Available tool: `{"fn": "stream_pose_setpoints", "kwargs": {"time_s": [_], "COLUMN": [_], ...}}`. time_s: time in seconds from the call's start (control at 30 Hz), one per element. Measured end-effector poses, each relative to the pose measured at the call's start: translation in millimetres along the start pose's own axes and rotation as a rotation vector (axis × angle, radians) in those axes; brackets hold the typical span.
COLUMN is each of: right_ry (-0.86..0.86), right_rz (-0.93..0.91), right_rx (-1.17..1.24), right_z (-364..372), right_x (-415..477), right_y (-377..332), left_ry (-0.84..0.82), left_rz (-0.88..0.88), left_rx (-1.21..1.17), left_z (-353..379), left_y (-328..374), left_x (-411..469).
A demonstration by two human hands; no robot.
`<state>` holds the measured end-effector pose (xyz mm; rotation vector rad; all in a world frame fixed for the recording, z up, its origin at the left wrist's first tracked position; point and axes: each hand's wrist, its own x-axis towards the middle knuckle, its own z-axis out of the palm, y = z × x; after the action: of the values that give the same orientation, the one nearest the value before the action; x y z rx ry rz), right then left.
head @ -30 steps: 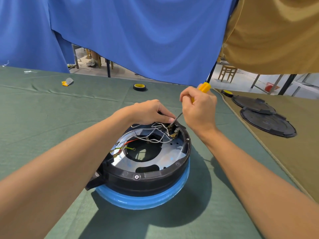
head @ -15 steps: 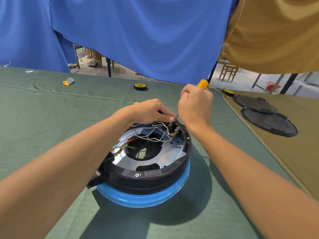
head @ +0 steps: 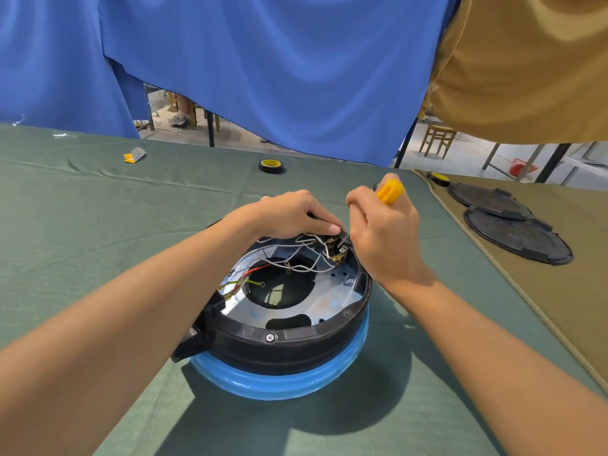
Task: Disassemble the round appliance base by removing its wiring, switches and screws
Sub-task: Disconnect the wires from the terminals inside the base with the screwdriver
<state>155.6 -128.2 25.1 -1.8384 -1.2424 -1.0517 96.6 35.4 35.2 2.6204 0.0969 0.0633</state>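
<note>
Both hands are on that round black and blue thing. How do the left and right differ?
The right hand grips a yellow-handled screwdriver, its metal tip down at the brass switch terminals; the left hand holds no tool. The left hand lies low, fingertips at the tangled white wires; the right hand stands higher. Both work at the far rim of the round black-and-blue appliance base.

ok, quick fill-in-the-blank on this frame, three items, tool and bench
1. The right hand grips a screwdriver with a ____ handle.
2. The appliance base stands on a ____ table cloth.
3. ____ black round lids lie on the tan cloth.
Missing: yellow; green; two.
</note>
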Motion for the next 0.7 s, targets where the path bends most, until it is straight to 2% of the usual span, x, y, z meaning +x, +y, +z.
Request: {"fn": "stream_pose_setpoints", "kwargs": {"time_s": [0.1, 0.23, 0.5, 0.7], "right_ry": [0.163, 0.177, 0.11, 0.069], "right_rz": [0.129, 0.181, -0.113, -0.178], "right_rx": [0.074, 0.079, 0.044, 0.024], "right_z": [-1.0, 1.1, -2.9, -7.5], "right_x": [1.3, 3.1, -0.2, -2.3], "right_y": [-0.6, -1.8, -4.6, -2.3], "left_ry": [-0.002, 0.002, -0.022, -0.123], "left_rz": [-0.026, -0.024, 0.034, 0.044], "left_rx": [0.012, 0.019, -0.015, -0.043], "left_z": [-0.8, -1.8, -2.5, -11.4], "left_y": [0.9, 2.5, 2.8, 1.0], "left_x": [-1.8, -2.0, -1.7, 3.1]}}
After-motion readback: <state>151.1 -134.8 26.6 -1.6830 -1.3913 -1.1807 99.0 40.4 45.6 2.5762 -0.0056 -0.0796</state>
